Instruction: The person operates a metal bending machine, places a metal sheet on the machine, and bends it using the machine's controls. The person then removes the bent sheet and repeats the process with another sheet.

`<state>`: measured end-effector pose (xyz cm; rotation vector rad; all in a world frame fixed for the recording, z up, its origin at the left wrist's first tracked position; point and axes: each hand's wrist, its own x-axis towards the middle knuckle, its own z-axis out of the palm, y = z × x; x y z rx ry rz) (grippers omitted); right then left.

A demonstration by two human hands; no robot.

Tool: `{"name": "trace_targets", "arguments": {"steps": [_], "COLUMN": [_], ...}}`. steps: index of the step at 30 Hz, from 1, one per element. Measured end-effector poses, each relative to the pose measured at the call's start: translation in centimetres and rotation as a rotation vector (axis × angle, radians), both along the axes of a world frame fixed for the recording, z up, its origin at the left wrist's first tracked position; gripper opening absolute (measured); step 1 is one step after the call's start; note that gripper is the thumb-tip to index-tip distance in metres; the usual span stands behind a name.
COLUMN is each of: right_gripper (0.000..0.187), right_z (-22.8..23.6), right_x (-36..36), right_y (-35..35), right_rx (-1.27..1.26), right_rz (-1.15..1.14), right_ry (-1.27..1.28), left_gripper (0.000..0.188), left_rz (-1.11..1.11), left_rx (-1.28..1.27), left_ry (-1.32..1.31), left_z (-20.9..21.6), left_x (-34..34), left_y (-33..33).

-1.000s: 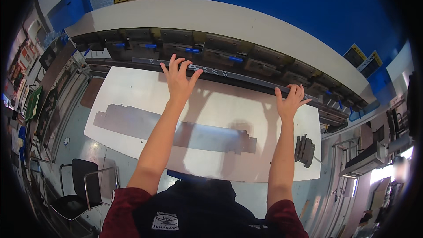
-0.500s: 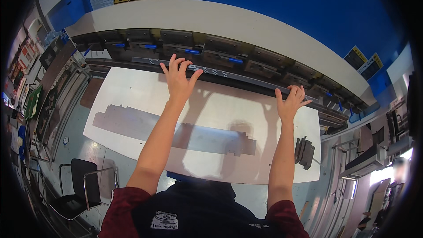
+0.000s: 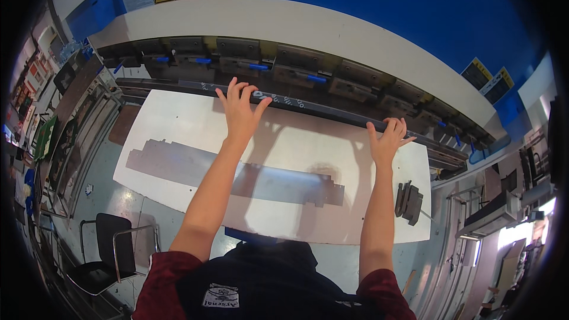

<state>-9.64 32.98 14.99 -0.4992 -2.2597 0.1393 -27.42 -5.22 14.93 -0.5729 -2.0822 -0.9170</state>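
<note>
My left hand (image 3: pixel 241 111) grips a long dark metal bar (image 3: pixel 332 112) left of its middle, fingers over the far edge and thumb on the near side. Nearer the bar's right end, my right hand (image 3: pixel 387 140) holds it the same way, its little finger sticking out. White handwritten marks run along the bar's top between and beside the hands. The bar lies along the far edge of a white board (image 3: pixel 178 112), under the clamps of a blue and white bending press (image 3: pixel 296 18). What the fingertips touch behind the bar is hidden.
A flat grey sheet-metal blank (image 3: pixel 284 185) with notched ends lies on the board under my forearms. Dark metal blocks (image 3: pixel 409 202) stand at the board's right. Blue-handled clamps (image 3: pixel 317 79) line the press. A black chair (image 3: pixel 109 243) stands at lower left.
The bar has shifted slightly toward me and appears tilted, with more dark space between it and the clamps. Both hands have moved with it, keeping their hold.
</note>
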Motion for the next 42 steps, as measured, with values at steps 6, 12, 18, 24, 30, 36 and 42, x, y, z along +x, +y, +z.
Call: {"name": "trace_targets", "arguments": {"steps": [6,12,18,24,30,36,42], "right_gripper": [0.059,0.063,0.065,0.064,0.064,0.064,0.065], "right_z": [-7.3,-16.3,-19.3,-20.1,-19.8,-19.5,-19.7], "right_x": [6.1,11.9,12.1,12.3,12.1,12.2,12.1], "right_y": [-3.2,-7.0,-6.7,-6.5,-6.5,-6.8,-6.7], "right_rx": [-0.01,-0.208,-0.327,-0.378,-0.358,-0.371,-0.355], "right_rz": [0.02,0.006,0.051,0.057,0.035,0.026,0.012], "right_ry": [0.048,-0.166,-0.188,-0.208,-0.242,-0.257,-0.264], "left_gripper": [0.045,0.043,0.036,0.037,0.037,0.038,0.038], "left_rz": [-0.025,-0.033,-0.055,-0.057,-0.053,-0.044,-0.037], "left_rx": [0.03,-0.077,-0.148,-0.188,-0.165,-0.149,-0.157], "left_ry": [-0.062,-0.293,-0.438,-0.474,-0.462,-0.474,-0.475], "left_z": [-7.9,-17.3,-19.7,-20.0,-20.0,-19.9,-19.6], "left_x": [6.4,12.6,13.0,13.0,13.0,13.0,13.0], "left_y": [-2.7,-5.2,-5.4,-5.5,-5.4,-5.4,-5.4]}}
